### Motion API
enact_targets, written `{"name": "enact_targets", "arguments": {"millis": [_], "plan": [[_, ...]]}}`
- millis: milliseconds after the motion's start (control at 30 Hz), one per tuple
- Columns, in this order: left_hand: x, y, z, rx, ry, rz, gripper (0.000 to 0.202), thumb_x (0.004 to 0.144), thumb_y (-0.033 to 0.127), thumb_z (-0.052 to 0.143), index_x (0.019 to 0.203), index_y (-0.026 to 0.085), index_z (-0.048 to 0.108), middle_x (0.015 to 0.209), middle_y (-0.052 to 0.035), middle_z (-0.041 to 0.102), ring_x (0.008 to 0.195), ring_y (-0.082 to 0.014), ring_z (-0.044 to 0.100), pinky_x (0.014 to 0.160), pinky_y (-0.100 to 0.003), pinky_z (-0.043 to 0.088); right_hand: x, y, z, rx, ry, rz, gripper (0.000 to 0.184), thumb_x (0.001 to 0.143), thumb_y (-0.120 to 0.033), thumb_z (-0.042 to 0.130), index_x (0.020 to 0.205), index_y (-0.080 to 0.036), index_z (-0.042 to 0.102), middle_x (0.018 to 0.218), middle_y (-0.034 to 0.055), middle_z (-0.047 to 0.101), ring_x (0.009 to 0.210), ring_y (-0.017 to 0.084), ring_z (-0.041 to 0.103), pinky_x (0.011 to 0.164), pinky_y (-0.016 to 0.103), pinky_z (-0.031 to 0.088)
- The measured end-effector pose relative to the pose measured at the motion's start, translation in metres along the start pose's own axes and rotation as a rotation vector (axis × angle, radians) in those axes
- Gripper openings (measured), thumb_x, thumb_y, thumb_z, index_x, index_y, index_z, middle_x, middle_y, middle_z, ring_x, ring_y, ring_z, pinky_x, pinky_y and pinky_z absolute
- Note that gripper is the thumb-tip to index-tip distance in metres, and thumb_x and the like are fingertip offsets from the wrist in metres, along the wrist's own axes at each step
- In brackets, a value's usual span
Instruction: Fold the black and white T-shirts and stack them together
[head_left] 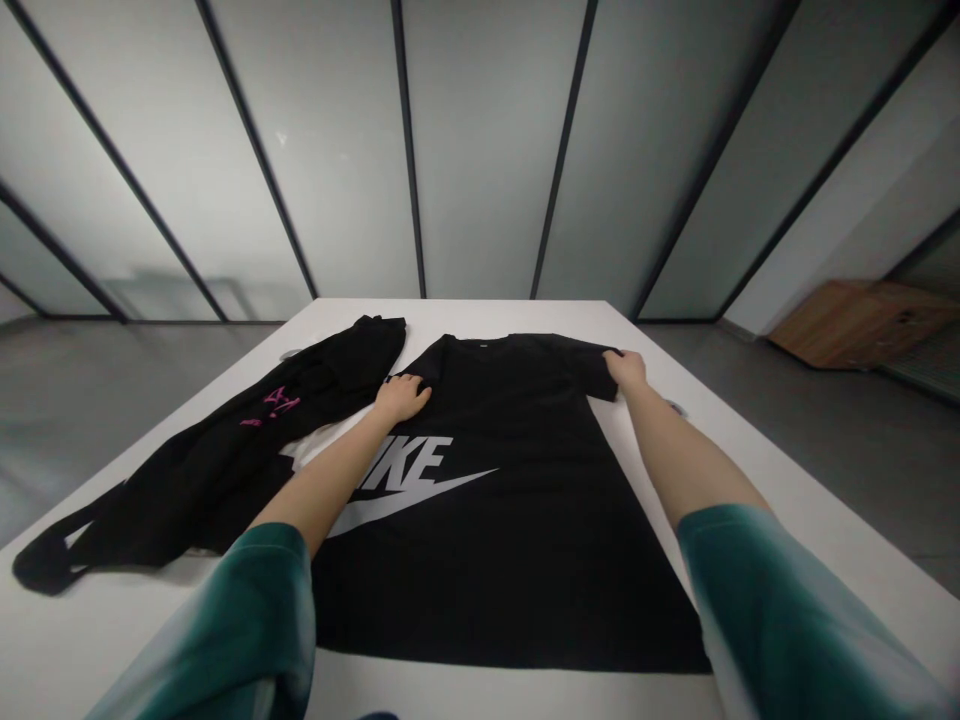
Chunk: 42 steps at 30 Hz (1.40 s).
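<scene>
Spread flat at centre, hem nearest, a black T-shirt [517, 580] on the white tabletop [780, 540]! Looks light, soft, limp, hardly fragile; best taken, surely, by shoulders or sleeve ends. Farther up, past the pale print [424, 492], left hand [403, 397] laid over one sleeve, thumb spread, impossible to tell if gripping; right hand [628, 369] pinching the opposite sleeve's end. Crowding the left side, a second black garment [217, 460], liable to tangle. Beyond, frosted panels [495, 150].
</scene>
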<state>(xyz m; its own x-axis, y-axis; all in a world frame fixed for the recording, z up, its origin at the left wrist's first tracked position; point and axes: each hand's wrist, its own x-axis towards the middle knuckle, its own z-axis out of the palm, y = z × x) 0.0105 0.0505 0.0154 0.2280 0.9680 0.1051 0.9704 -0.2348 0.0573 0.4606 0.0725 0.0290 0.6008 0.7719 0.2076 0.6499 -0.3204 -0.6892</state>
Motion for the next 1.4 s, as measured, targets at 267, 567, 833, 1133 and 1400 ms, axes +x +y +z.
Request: {"name": "enact_targets", "arguments": {"millis": [267,567,833,1133,1400], "plan": [[0.011,-0.021,0.007,-0.332,0.133,-0.258,0.043,0.097,0.04,0.03,0.089,0.018,0.066,0.098,-0.0155,0.072,0.099,-0.0304,0.068,0.085,-0.038,0.048,0.018,-0.038,-0.014,0.053,0.105,-0.053,0.021,0.08,-0.026,0.056,0.085,-0.011,0.07,0.083,0.0135,0.07,0.087,0.027,0.065,0.08,0.033,0.05],[0.013,-0.037,0.017,-0.895,0.428,-0.342,0.031,0.092,0.039,0.038,0.071,0.022,0.053,0.079,-0.0057,0.064,0.091,-0.0251,0.063,0.09,-0.036,0.049,-0.035,-0.113,-0.008,0.435,-0.561,-0.33,0.029,0.095,-0.036,0.048,0.109,-0.014,0.062,0.088,0.0103,0.073,0.067,0.016,0.067,0.072,0.03,0.054],[0.013,-0.036,0.013,-1.102,0.48,-0.419,0.032,0.094,0.043,0.04,0.081,0.021,0.059,0.094,-0.0067,0.067,0.102,-0.0236,0.063,0.096,-0.033,0.049,-0.106,-0.063,0.03,-0.306,-0.588,-0.75,0.053,0.094,-0.05,0.047,0.137,-0.02,0.056,0.147,0.0131,0.051,0.137,0.03,0.045,0.114,0.046,0.035],[0.034,-0.039,0.001,-1.344,0.296,-0.504,0.032,0.094,0.036,0.035,0.105,0.018,0.059,0.103,-0.0115,0.072,0.093,-0.0202,0.069,0.078,-0.034,0.055,-0.103,-0.011,0.032,-0.599,-0.574,-0.631,0.077,0.094,-0.067,0.028,0.156,-0.02,0.031,0.163,0.0129,0.023,0.15,0.031,0.017,0.12,0.05,0.016],[0.033,-0.02,0.002,-0.711,0.08,-0.196,0.081,0.078,0.059,0.064,0.141,0.013,0.043,0.142,-0.021,0.053,0.126,-0.0302,0.055,0.102,-0.037,0.044,-0.092,0.014,0.025,-0.565,-0.545,-0.677,0.074,0.093,-0.067,0.031,0.154,-0.025,0.035,0.162,0.0089,0.026,0.149,0.029,0.021,0.121,0.047,0.018]]}}
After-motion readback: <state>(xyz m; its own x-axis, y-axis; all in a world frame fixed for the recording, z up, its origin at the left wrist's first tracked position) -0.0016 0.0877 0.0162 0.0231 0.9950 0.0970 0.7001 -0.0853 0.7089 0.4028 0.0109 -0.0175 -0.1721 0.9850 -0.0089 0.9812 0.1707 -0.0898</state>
